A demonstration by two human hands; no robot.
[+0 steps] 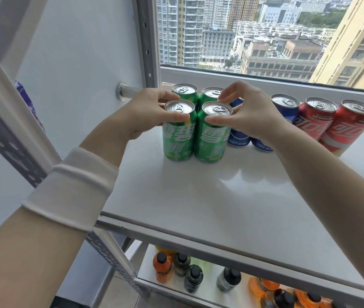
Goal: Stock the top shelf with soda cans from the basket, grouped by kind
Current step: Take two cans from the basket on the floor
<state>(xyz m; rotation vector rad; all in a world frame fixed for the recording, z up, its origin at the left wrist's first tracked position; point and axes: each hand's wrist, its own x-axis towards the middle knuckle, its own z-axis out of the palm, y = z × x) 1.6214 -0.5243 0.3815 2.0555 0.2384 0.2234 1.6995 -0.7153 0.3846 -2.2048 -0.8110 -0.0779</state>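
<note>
The greater part of the view is taken up by the top shelf (232, 196), a glossy white flat board in a grey metal frame. It is set against a wide glass window (265, 30), through which city blocks are seen. A perforated grey metal upright post (146, 41) is seen at the far-left corner. Underneath, a pale lower shelf (210, 294) is seen, on which small black-capped plastic bottles (162, 266), orange and dark, are stood.

Along the back of the top shelf the soda is ranged by kind, every can upright. Four green aluminium cans (184, 91) are packed in a tight square at the left, touching one another. Several blue aluminium cans (285, 106) are placed just beside them, partly hidden by the right wrist. Two red aluminium cans (314, 121) are placed at the right. The basket is not in view.

The front-left green can (177, 138) is pinched at its top rim by the left hand (152, 110), thumb on the near side and fingers curled behind. The front-right green can (211, 141) is pinched the same way by the right hand (250, 112). A white ribbed cuff (72, 187) is worn on the left forearm.

The cans are judged to be full, so fairly weighty for their size. They are stiff while sealed, but thin-walled and easily dented by a hard squeeze. Their smooth sides may slip. Hold is best taken just below the rim, where the metal is stiffest, or round the middle for lifting. Care is advised, since close neighbours could be knocked.
</note>
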